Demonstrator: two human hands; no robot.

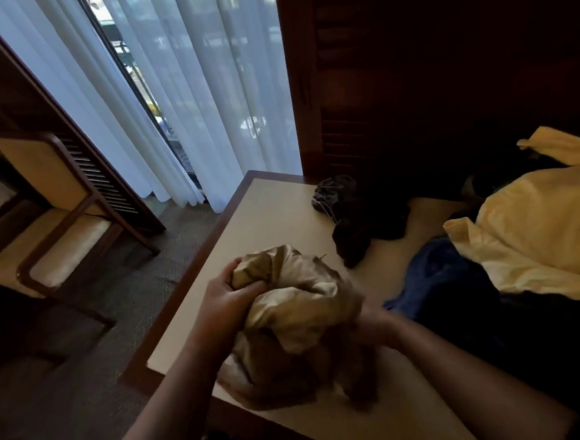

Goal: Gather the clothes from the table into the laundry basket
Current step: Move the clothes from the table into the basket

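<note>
A crumpled tan-brown garment (298, 308) is bunched over the near left part of the table (274, 207). My left hand (230, 292) grips its upper left fold with curled fingers. My right hand (367, 317) is mostly buried in the cloth on its right side and appears to hold it. A dark garment (360, 215) lies at the back of the table. A blue garment (437, 278) and a pale yellow garment (536, 230) lie piled at the right. No laundry basket is in view.
A wooden chair with a cream cushion (59, 236) stands on the carpet to the left. White curtains (176, 90) hang behind the table's far corner. A dark louvred wooden cabinet (409, 74) rises behind the table.
</note>
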